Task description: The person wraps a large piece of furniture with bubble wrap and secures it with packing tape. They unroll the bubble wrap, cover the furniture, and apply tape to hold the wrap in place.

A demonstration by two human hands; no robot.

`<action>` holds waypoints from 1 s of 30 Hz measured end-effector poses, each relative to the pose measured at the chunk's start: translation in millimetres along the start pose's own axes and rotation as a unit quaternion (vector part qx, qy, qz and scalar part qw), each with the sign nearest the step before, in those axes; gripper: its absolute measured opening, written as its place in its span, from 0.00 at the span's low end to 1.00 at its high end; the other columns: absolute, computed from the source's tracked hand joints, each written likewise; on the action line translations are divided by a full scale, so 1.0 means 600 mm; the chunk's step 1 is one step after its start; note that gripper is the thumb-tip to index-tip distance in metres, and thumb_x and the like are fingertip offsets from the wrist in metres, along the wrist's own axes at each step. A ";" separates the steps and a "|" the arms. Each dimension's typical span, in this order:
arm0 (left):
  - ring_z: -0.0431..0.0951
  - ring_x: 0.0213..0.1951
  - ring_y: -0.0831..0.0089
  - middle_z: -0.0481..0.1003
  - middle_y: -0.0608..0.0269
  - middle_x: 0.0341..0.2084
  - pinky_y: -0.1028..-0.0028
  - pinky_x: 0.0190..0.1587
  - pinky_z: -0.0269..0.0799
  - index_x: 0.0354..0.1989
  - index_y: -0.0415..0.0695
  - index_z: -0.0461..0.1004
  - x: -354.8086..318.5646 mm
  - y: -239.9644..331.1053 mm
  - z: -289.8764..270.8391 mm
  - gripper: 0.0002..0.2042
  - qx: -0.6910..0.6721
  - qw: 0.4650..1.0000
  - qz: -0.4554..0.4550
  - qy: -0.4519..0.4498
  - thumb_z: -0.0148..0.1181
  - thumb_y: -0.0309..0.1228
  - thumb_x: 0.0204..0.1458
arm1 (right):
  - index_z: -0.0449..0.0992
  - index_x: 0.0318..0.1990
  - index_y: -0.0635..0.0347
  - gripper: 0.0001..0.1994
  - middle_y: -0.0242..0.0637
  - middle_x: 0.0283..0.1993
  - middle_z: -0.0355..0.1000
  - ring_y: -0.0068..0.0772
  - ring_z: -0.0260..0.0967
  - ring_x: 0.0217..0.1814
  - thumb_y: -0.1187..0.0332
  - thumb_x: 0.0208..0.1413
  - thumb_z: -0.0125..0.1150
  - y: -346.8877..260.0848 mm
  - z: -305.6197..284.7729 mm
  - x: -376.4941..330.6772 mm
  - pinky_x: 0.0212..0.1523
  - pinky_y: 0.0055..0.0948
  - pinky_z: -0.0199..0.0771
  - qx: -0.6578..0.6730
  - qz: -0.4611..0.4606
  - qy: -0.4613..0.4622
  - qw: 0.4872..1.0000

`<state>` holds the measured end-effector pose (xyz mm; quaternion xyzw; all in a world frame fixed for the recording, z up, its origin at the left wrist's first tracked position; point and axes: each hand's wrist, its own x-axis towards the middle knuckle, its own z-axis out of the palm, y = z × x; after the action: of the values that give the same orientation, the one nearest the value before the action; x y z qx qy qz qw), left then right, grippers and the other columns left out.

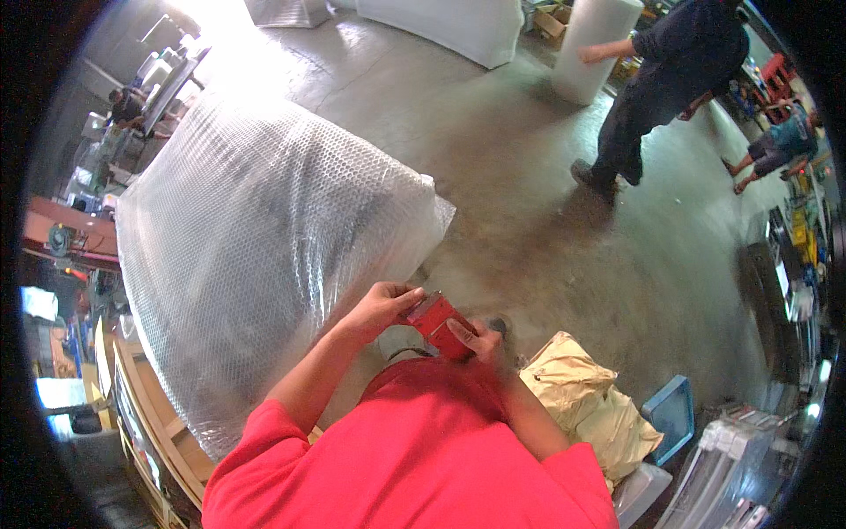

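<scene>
In front of my red shirt I hold a red tape dispenser, a flat boxy body with a greyish edge at its upper left end. My right hand is closed around its lower right part, thumb lying along the top face. My left hand pinches at the upper left end; whether a strip of tape is between its fingertips is too small to tell. Just beyond my left forearm stands a large object wrapped in clear bubble wrap. Its wrapped corner reaches out to the right, apart from my hands.
Crumpled yellowish paper lies at my right, beside a blue tray and plastic-wrapped pieces. A wooden frame stands at lower left. Ahead, a person in dark clothes steps near a bubble-wrap roll. More people are farther off.
</scene>
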<state>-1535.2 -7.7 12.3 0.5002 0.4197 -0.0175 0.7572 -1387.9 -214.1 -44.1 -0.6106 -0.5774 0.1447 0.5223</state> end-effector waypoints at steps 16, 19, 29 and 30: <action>0.77 0.38 0.80 0.77 0.66 0.35 0.74 0.44 0.76 0.51 0.37 0.75 -0.135 0.152 0.131 0.14 -0.062 0.962 0.213 0.161 0.54 0.35 0.67 | 0.66 0.64 0.68 0.36 0.51 0.54 0.75 0.45 0.78 0.54 0.64 0.47 0.71 0.017 -0.144 0.079 0.58 0.41 0.77 0.472 0.024 0.006 0.881; 0.76 0.38 0.80 0.77 0.66 0.36 0.75 0.43 0.75 0.51 0.37 0.75 -0.155 0.161 0.159 0.16 -0.119 0.970 0.174 0.117 0.54 0.38 0.67 | 0.65 0.63 0.69 0.35 0.51 0.53 0.76 0.45 0.77 0.54 0.64 0.48 0.70 0.010 -0.159 0.095 0.59 0.39 0.75 0.427 -0.038 0.056 0.902; 0.75 0.31 0.81 0.79 0.70 0.29 0.78 0.36 0.73 0.37 0.37 0.81 -0.087 0.107 0.118 0.10 0.019 0.973 0.134 0.185 0.60 0.32 0.63 | 0.73 0.63 0.49 0.40 0.42 0.35 0.73 0.43 0.71 0.26 0.57 0.35 0.78 0.040 -0.133 0.113 0.28 0.39 0.76 0.028 -0.127 -0.084 0.988; 0.76 0.29 0.78 0.79 0.68 0.28 0.74 0.33 0.72 0.35 0.38 0.81 -0.073 0.116 0.095 0.09 0.090 0.948 0.199 0.229 0.60 0.30 0.61 | 0.72 0.63 0.47 0.40 0.41 0.34 0.72 0.44 0.72 0.27 0.57 0.36 0.78 0.044 -0.109 0.109 0.28 0.40 0.76 -0.004 -0.117 -0.071 0.991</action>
<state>-1496.9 -34.3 100.9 0.6304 0.4704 0.2110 0.5803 -1303.0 -183.5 -10.6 -0.5293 -0.6813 0.1232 0.4904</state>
